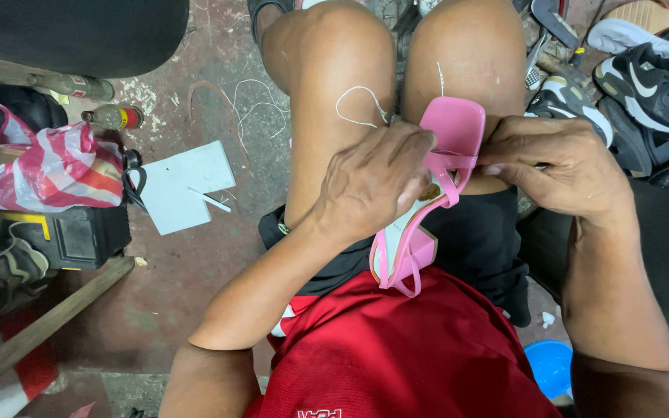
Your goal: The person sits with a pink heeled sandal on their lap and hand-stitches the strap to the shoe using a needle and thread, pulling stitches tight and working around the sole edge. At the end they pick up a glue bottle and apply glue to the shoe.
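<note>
A pink strappy sandal (454, 130) lies lengthwise between my knees, toe pointing away from me. My left hand (373, 182) wraps over its middle and grips it, covering the insole. My right hand (559, 162) pinches the thin pink strap at the sandal's right edge. A white thread (358, 97) curls over my left thigh beside the shoe. The heel straps (400, 263) hang down over my black shorts and red shirt.
A white square board (187, 186) lies on the stained floor at left, near a red-and-white plastic bag (56, 166), a small bottle (114, 118) and a wooden stick (48, 325). Black and white sneakers (644, 77) pile at top right. A blue round lid (549, 365) sits at bottom right.
</note>
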